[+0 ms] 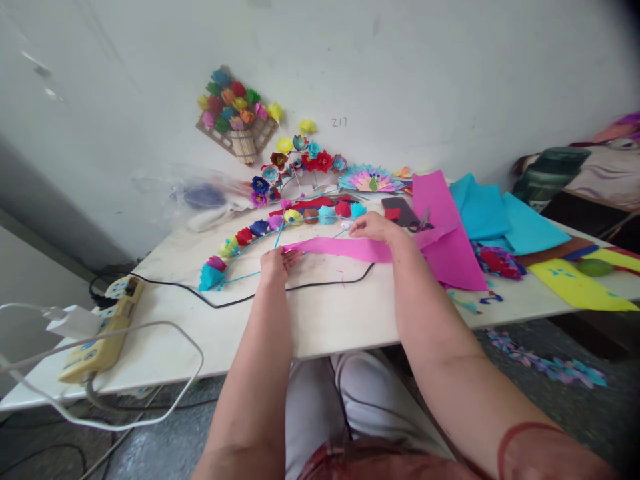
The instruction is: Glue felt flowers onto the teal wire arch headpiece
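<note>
My left hand (276, 264) pinches the narrow end of a pink crepe paper strip (345, 248), which runs right across the table. A thin blue wrapped wire (279, 235) stands up beside its fingers. Over the strip, my right hand (374, 228) has its fingers drawn together beside a small white object (345, 225); what they hold, if anything, I cannot make out. Behind both hands curves a garland of colourful paper flowers (260, 228) on a blue wire, its left end a turquoise flower (211, 275).
Pink paper (453, 257), scissors (421, 223) and a dark phone (400, 212) lie right. Beyond are blue paper sheets (480, 207) and yellow paper (575, 283). A power strip (107, 333) sits left; a black cable (215, 305) crosses the table.
</note>
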The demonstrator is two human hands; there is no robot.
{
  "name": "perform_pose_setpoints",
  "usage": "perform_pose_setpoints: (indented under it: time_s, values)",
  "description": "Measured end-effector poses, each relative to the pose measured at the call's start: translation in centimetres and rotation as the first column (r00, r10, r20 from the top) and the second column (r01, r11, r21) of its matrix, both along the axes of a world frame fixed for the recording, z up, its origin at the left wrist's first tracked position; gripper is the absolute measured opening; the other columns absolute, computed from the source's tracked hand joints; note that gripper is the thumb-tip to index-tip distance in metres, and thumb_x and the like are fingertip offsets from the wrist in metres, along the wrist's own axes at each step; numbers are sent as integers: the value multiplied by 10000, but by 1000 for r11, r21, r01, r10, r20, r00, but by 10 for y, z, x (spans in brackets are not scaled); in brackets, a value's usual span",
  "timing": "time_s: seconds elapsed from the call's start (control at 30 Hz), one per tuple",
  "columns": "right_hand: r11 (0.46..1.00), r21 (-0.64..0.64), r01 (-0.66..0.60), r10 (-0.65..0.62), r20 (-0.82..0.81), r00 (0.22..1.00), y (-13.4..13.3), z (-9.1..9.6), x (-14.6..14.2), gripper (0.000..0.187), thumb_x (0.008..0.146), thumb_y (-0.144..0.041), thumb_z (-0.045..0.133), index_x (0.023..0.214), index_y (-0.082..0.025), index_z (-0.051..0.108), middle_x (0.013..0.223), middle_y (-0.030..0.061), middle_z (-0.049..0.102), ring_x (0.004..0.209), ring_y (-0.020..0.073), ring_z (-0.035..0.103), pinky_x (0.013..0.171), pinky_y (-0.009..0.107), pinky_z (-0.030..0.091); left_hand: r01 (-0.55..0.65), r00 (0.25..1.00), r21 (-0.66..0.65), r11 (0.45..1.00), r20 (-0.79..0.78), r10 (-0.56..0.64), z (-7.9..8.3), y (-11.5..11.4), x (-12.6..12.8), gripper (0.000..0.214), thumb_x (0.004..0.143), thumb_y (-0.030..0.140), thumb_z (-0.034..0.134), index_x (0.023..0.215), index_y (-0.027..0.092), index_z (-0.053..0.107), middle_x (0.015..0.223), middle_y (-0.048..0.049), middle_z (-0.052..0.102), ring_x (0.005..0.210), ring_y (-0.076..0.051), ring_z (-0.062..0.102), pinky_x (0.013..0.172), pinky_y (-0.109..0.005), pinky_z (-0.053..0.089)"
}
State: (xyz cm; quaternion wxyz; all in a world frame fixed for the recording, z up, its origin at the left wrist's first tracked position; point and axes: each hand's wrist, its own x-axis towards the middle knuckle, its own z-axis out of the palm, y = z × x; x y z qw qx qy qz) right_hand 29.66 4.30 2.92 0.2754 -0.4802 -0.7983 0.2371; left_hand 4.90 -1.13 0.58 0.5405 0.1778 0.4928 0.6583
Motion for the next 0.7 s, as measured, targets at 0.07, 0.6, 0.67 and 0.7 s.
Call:
perform_pose_setpoints:
  time_s: [0.07, 0.6, 0.67, 0.7]
  values:
    - [1000, 17, 11, -12, 38, 999, 0, 0, -2, 172, 631, -289, 576, 699, -148, 647, 630, -6, 607, 574, 103, 516, 523, 192, 368, 7, 1000, 7, 1000, -14, -7, 0, 0, 0, 143, 747, 70, 386, 843, 79, 492, 574, -88, 594, 629, -212, 633, 574, -307, 523]
    - [995, 14, -99, 91, 298, 950, -8, 2, -39, 150, 645, -215, 554, 716, -151, 670, 711, 22, 649, 596, 112, 541, 503, 190, 364, -7, 996, 47, 999, -93, 11, -2, 4, -1, 104, 724, 83, 396, 738, 90, 498, 504, -79, 566, 591, -207, 622, 577, -322, 517]
    - [997, 33, -74, 58, 343, 937, -7, 1, -41, 158, 651, -202, 553, 742, -158, 674, 720, 21, 652, 600, 112, 545, 500, 191, 359, -19, 990, 65, 998, -136, 27, -2, 4, -1, 84, 722, 100, 412, 711, 96, 495, 487, -71, 560, 569, -201, 617, 571, -321, 517]
    - [997, 51, -57, 35, 362, 932, -6, -1, -43, 168, 653, -201, 555, 764, -168, 676, 733, 18, 655, 610, 115, 549, 504, 193, 357, -31, 987, 77, 997, -156, 42, -3, 4, -1, 74, 720, 108, 422, 701, 99, 492, 476, -64, 555, 558, -198, 615, 569, -319, 517]
